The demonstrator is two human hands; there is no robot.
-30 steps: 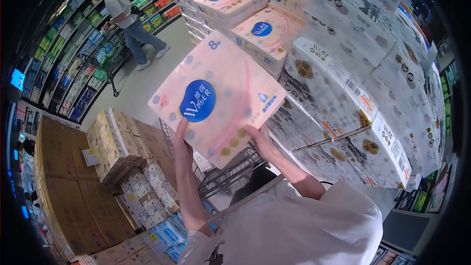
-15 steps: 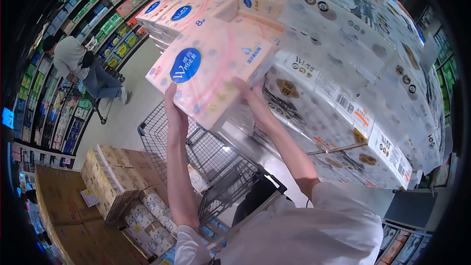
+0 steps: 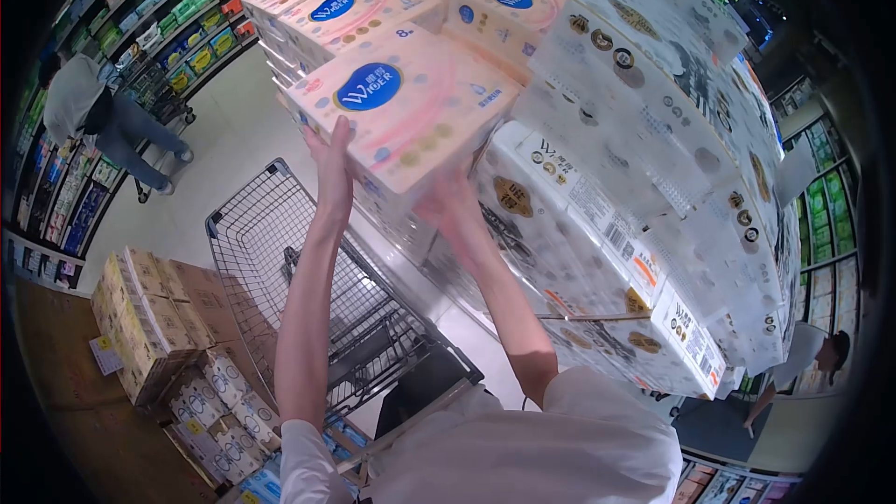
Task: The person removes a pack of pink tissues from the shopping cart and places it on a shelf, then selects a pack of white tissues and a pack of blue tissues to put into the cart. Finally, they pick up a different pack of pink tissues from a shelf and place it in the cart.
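A pink multi-pack of tissues [image 3: 420,117] with a blue oval label lies between my hands, at the near corner of a stack of matching packs [image 3: 373,14]. My left hand [image 3: 331,168] grips its left side, thumb up along the front edge and fingers against the side. My right hand [image 3: 450,201], slightly blurred, presses at the lower front right of the pack, its fingertips partly hidden beneath it. Under my forearms stands a wire shopping cart [image 3: 257,224].
White tissue packs [image 3: 597,224] in clear wrap are piled high on my right. Cardboard cartons [image 3: 149,327] and smaller packs [image 3: 224,411] stand at lower left. A person with a cart [image 3: 112,121] is in the aisle at far left; another person [image 3: 793,364] is at far right.
The tissue pack has gone from tilted in front of the stack to lying flatter against it. My right hand has shifted left beneath its front edge. The view has turned right.
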